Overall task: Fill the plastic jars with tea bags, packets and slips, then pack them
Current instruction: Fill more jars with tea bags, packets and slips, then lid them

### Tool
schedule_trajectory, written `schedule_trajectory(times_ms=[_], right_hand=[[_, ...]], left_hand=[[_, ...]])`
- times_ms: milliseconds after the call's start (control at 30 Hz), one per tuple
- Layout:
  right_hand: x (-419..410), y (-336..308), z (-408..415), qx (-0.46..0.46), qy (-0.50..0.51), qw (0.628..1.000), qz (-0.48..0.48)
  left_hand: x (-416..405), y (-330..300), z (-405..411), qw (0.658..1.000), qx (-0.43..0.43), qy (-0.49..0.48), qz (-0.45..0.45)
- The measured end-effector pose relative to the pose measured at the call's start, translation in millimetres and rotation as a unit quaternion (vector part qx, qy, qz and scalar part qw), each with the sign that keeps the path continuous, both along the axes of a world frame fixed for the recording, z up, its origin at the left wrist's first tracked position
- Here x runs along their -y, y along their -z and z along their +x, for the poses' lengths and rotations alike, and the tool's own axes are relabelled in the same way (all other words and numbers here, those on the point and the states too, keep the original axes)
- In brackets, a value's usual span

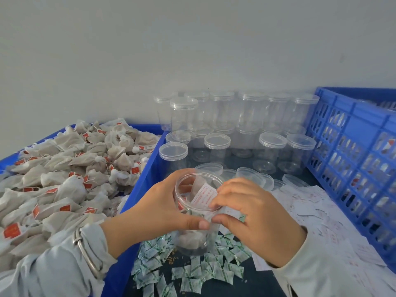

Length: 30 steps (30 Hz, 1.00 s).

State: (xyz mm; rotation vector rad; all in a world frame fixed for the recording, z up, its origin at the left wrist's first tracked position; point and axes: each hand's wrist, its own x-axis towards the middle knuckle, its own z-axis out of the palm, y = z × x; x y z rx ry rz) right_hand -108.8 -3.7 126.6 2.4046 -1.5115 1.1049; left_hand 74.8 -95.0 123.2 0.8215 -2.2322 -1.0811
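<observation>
Our left hand (162,206) wraps the clear round jar (196,215) above the crinkly green-printed packets (192,273). Our right hand (255,219) pinches a thin red-printed slip (204,195) at its rim. Soft gauzy tea bags (64,174) fill the blue bin (137,189).

Your dark work surface (263,281) carries a blue bin (137,189) at left, a blue crate (351,168) at right, lidded clear jars (216,146) at rear, loose lids (250,176), green-printed packets (192,275), and paper slips (321,213).
</observation>
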Motion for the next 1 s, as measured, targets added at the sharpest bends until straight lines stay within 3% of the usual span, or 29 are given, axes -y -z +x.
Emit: schedule_trajectory(times_ms=[233,400,667,800,900,1000], right_hand=[[-25,-31,-31,-0.017,0.014,0.999,-0.048],[-54,-65,-70,0.005,0.095,0.990,-0.108],[-106,-137,-163,-0.053,0.239,0.953,-0.179],[-123,-169,-219,-0.022,0.298,0.928,-0.222],[-123,-194,-268,0.029,0.334,0.912,-0.238],[-105,-211,-318,0.036,0.388,0.894,-0.220]], left_hand=[[-15,-27,-38,0.998,0.001,0.029,-0.052],[-23,-65,-93,0.994,-0.049,0.072,-0.064],[-50,-110,-219,0.979,-0.143,0.125,-0.077],[-59,-128,-287,0.970,-0.175,0.091,-0.138],[-69,-120,-328,0.960,-0.153,0.075,-0.224],[-79,-95,-357,0.958,-0.105,0.117,-0.241]])
